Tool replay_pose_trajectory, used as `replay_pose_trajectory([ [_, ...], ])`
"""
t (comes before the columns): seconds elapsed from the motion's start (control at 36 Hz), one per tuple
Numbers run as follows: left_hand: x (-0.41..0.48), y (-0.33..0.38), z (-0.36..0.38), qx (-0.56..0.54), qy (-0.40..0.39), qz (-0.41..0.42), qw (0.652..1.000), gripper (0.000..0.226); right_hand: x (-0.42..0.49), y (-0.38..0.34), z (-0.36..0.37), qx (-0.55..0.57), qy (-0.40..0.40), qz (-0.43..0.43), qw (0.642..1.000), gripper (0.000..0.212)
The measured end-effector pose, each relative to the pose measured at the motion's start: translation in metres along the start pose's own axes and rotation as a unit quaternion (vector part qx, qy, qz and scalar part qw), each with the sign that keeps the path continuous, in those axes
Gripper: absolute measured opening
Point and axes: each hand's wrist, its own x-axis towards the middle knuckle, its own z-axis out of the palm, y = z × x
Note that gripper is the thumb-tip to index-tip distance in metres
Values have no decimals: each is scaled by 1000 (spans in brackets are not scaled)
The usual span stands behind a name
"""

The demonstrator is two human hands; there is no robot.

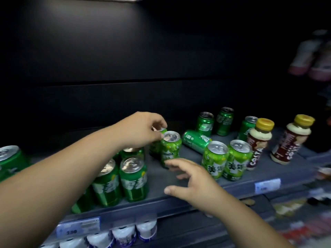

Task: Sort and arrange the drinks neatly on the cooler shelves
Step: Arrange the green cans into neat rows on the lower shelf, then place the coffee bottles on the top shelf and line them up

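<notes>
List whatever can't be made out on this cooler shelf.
Head view only:
- Dark green can: top covered by the left hand, label hidden behind the light green can.
- Pink bottles, upper right: blurred, labels unreadable.
- Right price tag: blurred, price illegible.
- Leftmost can: cut off by the frame edge.

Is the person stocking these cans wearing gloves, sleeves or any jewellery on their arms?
No. Both the left hand and the right hand are bare, without gloves or rings that show. The forearms are bare too, as far as the frame reaches: no sleeve, watch or bracelet is in view. Nails look short.
</notes>
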Motion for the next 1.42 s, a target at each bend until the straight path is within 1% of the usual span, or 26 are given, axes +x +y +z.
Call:
replay_pose_trajectory([
  [0.14, 3, 60, 30, -3, -4, 38, 999, 43, -34, 14, -53, 3, 86, -22, 996, 43],
  [0.19, 3, 77, 49, -3, 0, 42, 999, 55, -47, 25, -73, 16, 112, -13, 993, 41],
  [0.25, 5, 87, 73, -29, -15, 18, 999, 74, -59, 39, -93, 28, 132, 1, 991, 40],
  [0.31, 6, 95, 98, -70, -22, -15, 997, 89, -71, 56, -112, 36, 141, 24, 989, 36],
  [0.39, 6, 106, 127, -109, -15, -55, 992, 99, -85, 81, -136, 50, 150, 66, 985, 31],
  [0.44, 5, 114, 141, -116, 19, -77, 990, 96, -89, 97, -150, 61, 162, 94, 980, 27],
  [0.53, 5, 124, 154, -116, 88, -104, 984, 88, -91, 116, -167, 88, 171, 122, 974, 24],
  [0.67, 4, 133, 160, -113, 121, -136, 977, 88, -85, 130, -188, 100, 184, 127, 970, 22],
  [0.75, 8, 144, 158, -85, 156, -125, 976, 88, -83, 133, -197, 112, 175, 128, 970, 22],
  [0.83, 19, 166, 151, -40, 191, -82, 977, 87, -83, 135, -207, 107, 170, 130, 971, 24],
  [0.89, 29, 182, 145, -18, 185, -61, 981, 86, -85, 136, -212, 102, 174, 135, 970, 25],
  [0.97, 49, 201, 142, -5, 146, -39, 989, 88, -89, 137, -220, 92, 197, 145, 965, 25],
  [1.06, 70, 215, 144, -17, 113, -32, 993, 93, -94, 136, -232, 85, 227, 156, 958, 24],
  [1.14, 88, 223, 150, -44, 84, -31, 995, 92, -98, 143, -245, 77, 246, 174, 950, 24],
  [1.31, 108, 229, 163, -8, 83, -40, 996, 99, -99, 156, -266, 65, 265, 185, 944, 25],
  [1.42, 112, 233, 170, 20, 80, -66, 994, 108, -92, 173, -276, 56, 266, 201, 941, 28],
])
